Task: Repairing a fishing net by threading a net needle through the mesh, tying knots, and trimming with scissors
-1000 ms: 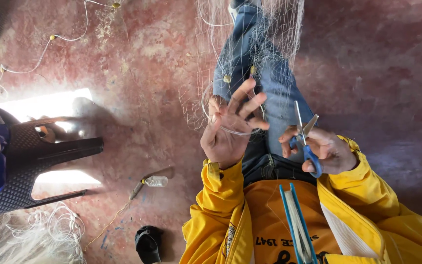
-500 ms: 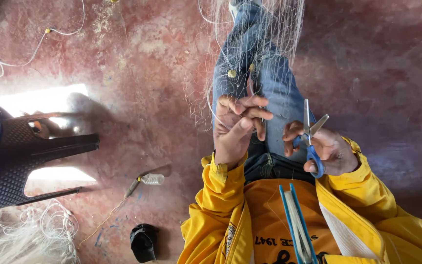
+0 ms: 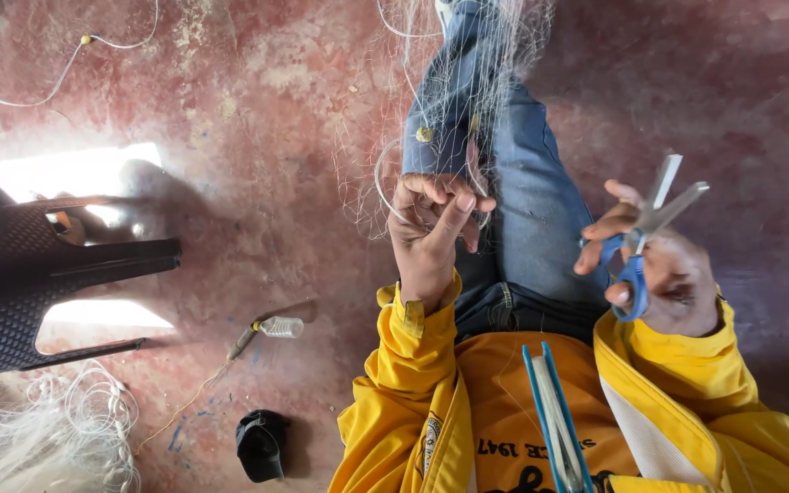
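White, hair-thin mesh, the fishing net point(image 3: 468, 82) drapes over your jeans-clad leg point(image 3: 522, 210), with one round float point(image 3: 425, 134) on it. Your left hand point(image 3: 431, 228) is curled shut, pinching its strands. Your right hand point(image 3: 659, 269) grips one pair of blue-handled scissors point(image 3: 646, 233), blades parted, just beside the net.

Sunlight is glaring white on the floor point(image 3: 66, 169) at left, washing out detail; the right side is perhaps sitting in softer shade.
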